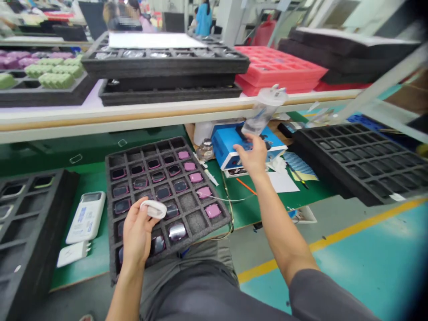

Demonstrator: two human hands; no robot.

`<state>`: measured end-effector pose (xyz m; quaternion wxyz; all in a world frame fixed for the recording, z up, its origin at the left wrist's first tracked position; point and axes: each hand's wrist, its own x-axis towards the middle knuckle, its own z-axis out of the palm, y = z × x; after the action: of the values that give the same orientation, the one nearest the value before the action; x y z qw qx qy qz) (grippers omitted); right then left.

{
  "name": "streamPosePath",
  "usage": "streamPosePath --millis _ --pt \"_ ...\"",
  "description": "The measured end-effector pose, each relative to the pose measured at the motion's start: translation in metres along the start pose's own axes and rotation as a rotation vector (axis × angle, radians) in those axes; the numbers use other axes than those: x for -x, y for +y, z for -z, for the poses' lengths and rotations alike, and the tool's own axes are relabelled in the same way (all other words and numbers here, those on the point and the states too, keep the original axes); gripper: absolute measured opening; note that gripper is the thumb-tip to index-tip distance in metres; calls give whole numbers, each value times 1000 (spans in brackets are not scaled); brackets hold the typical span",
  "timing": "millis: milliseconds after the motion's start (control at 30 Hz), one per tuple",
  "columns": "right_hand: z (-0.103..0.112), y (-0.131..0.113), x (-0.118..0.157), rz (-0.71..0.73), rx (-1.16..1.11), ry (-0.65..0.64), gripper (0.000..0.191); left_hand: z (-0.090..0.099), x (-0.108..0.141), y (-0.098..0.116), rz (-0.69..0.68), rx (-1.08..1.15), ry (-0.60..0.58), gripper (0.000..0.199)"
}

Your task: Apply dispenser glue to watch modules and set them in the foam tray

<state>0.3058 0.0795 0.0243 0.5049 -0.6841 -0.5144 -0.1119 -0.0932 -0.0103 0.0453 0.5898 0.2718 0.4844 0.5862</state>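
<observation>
My left hand (138, 227) is closed on a white oval piece (155, 209), held above the dark foam tray (195, 223). Dark-faced, purple-rimmed pieces and several pink pieces (213, 211) sit in the tray's compartments. A thin white cable runs from near the pink pieces toward the right. My right hand (253, 156) reaches over the blue box (227, 140), its fingers apart at the lower end of a clear plastic container (262, 111). Whether its fingers touch the container is unclear.
A white power bank (86, 217) and white plug adapter (72, 254) lie left of the tray. More foam trays stand at left and right (368, 156). A shelf (150, 109) with stacked black and red trays crosses the back. A glass jar (205, 149) stands beside the blue box.
</observation>
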Motion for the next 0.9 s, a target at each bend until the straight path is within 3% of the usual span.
streamPosePath --millis 67,133,233,367,467,633,767,900 --pt "8 -1 7 44 25 33 50 2 2 -2 49 67 -32 45" --pt "13 -19 17 108 52 91 46 4 4 -5 94 120 -78 45" --pt "17 -77 49 209 -52 80 32 6 6 -8 102 178 -96 44" --pt "7 -172 115 493 -393 -434 20 6 13 -7 58 221 -115 39" --pt "-11 -212 150 542 -483 -626 33 8 18 -4 31 243 -111 38" --pt "-29 -228 167 480 -471 -686 42 16 18 -3 -70 174 -36 36" --pt "-31 -230 163 552 -433 -673 41 16 13 -6 -135 40 -28 38" --pt "-28 -221 159 555 -407 -683 36 7 8 -3 -192 50 39 33"
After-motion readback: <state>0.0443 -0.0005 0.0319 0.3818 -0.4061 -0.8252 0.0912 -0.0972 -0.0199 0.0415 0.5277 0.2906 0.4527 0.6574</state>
